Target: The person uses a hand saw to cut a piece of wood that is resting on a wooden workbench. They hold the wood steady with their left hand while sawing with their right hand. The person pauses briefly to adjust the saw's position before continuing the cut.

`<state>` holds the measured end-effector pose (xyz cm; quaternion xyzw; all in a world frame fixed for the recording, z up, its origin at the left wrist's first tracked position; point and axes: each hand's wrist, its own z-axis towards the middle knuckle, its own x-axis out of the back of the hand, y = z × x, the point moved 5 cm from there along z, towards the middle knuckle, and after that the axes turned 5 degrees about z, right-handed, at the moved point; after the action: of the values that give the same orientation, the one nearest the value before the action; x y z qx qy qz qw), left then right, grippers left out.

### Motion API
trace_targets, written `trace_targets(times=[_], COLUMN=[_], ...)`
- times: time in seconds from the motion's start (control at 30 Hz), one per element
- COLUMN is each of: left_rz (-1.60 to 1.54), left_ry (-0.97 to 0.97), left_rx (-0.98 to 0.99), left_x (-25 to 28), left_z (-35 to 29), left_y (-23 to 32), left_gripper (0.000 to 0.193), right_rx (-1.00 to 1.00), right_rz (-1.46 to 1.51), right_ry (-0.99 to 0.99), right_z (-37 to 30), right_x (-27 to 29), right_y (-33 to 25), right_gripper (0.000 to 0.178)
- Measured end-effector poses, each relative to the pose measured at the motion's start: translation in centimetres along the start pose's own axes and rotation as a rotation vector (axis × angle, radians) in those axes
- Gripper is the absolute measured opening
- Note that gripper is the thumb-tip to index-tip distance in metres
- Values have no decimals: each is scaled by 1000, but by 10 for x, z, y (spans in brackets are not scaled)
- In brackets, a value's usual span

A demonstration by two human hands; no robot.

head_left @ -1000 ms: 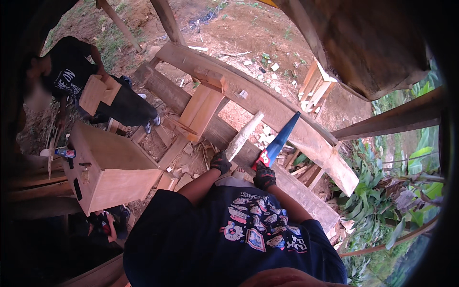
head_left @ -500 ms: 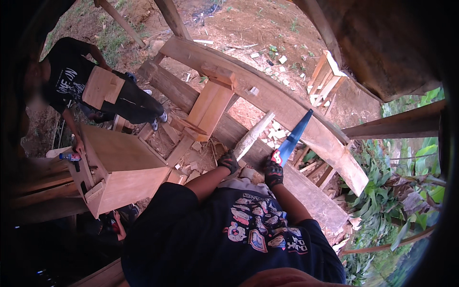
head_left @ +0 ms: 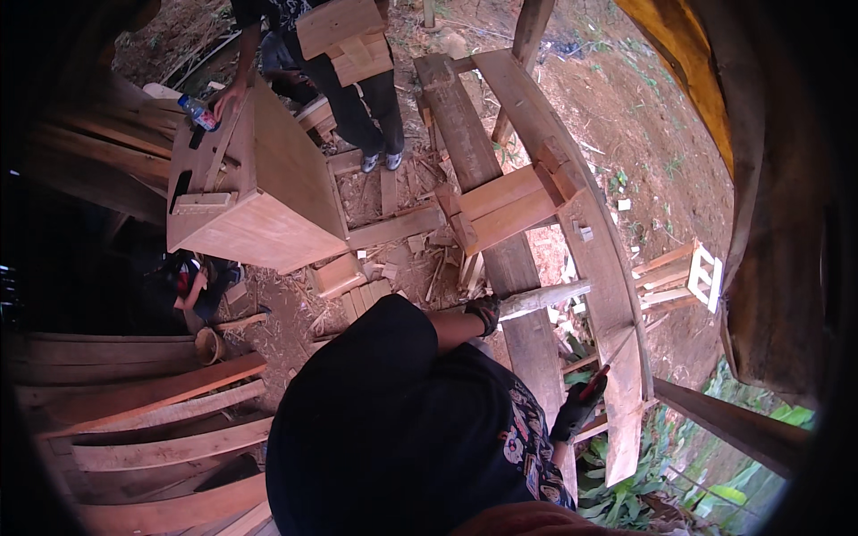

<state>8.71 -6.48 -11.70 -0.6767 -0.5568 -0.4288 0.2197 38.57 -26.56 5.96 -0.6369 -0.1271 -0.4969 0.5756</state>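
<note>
My left hand (head_left: 483, 314), in a dark glove, is closed around the near end of a pale, rough wooden stick (head_left: 547, 299). The stick reaches across a weathered lower plank (head_left: 527, 341) toward a long raised plank (head_left: 601, 268). In my right hand (head_left: 577, 414), also gloved, is a handsaw (head_left: 593, 384), gripped by its red handle. Its blade shows almost edge-on and points away over the raised plank, apart from the stick. Whether the blade touches that plank I cannot tell.
A small wooden frame (head_left: 509, 204) rests across the planks. At left stands a large wooden cabinet (head_left: 299, 179) with a bottle (head_left: 197, 113) on it; a person (head_left: 344, 89) stands behind, one hand there. Another person (head_left: 189, 284) is low beside it. Boards (head_left: 170, 447) lie lower left.
My view has turned left, so the planks and cabinet sit differently in it. The saw has swung from blade-flat to nearly edge-on, and my right hand is farther from my left.
</note>
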Motion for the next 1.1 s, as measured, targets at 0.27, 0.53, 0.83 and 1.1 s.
trace_targets(times=[0.27, 0.53, 0.83, 1.1], left_rz=[-105, -153, -101, 0], left_ry=[71, 74, 125, 407], left_rx=[69, 9, 62, -193], left_x=[0, 3, 53, 65], left_z=[15, 16, -5, 50], left_y=[0, -10, 0, 73], left_gripper=[67, 80, 113, 107], right_rx=[-447, -434, -411, -607], right_rz=[874, 942, 116, 494], right_ry=[245, 338, 333, 145], right_z=[22, 29, -9, -40], right_x=[40, 53, 129, 149], right_y=[37, 73, -8, -47], right_gripper=[59, 52, 42, 44])
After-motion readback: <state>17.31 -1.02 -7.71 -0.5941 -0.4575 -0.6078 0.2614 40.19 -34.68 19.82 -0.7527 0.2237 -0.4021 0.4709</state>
